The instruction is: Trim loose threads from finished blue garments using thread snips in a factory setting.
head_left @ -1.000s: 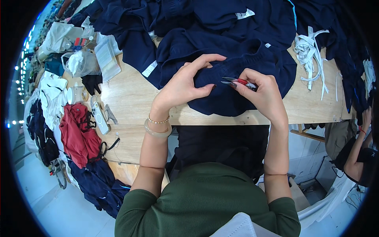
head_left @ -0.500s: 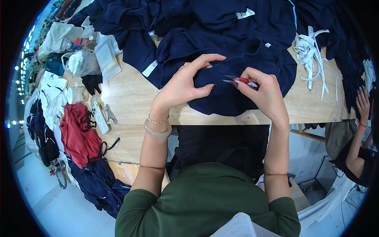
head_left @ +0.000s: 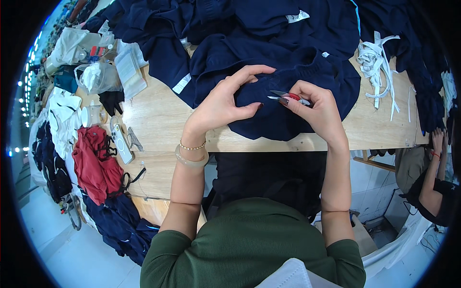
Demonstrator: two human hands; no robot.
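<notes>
A navy blue garment (head_left: 278,126) with a gathered waistband lies bunched at the table's near edge. Over its left part rests my left hand (head_left: 221,103), thumb and index finger spread wide apart; its other fingers are partly hidden. My right hand (head_left: 319,110) grips thread snips (head_left: 294,97) with a red handle. The two metal blades are parted and point left, toward my left thumb, just above the cloth. A small white tag (head_left: 325,54) shows on the waistband, and a white label (head_left: 182,83) lies at the garment's left.
More navy garments (head_left: 206,21) cover the far side of the wooden table (head_left: 153,125). White straps (head_left: 377,62) lie tangled at right. A phone (head_left: 122,143), a red garment (head_left: 96,163) and plastic bags (head_left: 98,77) sit at left. At far right are a co-worker's hands (head_left: 438,140).
My right hand has shifted slightly left with the snips, bringing the blades closer to my left thumb. My left hand stays in place. The co-worker's visible hand has moved down beside their other hand.
</notes>
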